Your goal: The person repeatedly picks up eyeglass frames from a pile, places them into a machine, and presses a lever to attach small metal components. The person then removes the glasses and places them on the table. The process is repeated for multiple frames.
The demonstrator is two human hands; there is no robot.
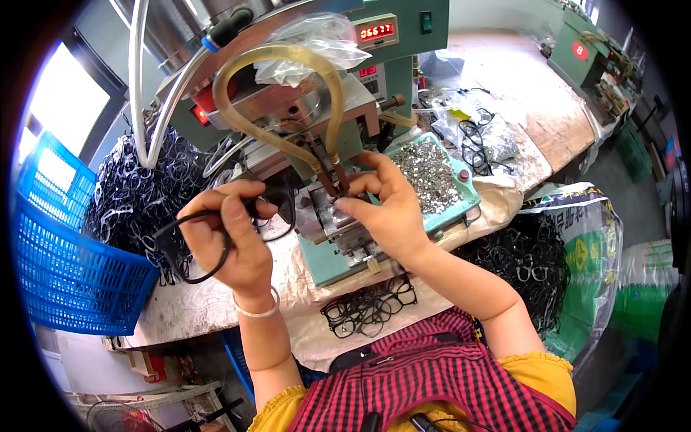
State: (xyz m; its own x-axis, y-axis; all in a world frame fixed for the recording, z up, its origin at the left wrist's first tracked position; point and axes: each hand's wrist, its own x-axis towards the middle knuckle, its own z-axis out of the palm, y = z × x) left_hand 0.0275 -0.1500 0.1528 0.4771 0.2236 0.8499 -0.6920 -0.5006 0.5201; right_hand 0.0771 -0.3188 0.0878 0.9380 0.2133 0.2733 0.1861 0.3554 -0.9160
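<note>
My left hand is closed around a black eyeglass frame, raised beside the left of the machine's metal fixture. Part of the frame is hidden behind my fingers. At the fixture, my right hand has its thumb and fingertips drawn together, close to two brown copper-coloured electrodes. Whatever those fingertips pinch is too small to make out. A looped yellowish hose runs down to the electrodes from the green bench machine. Several black eyeglass frames lie on the paper in front of me.
Right of the fixture sits a teal tray of small metal parts. A big heap of black frames and blue baskets stand at left. More dark frames fill a sack at right. Clear plastic bags lie on the machine.
</note>
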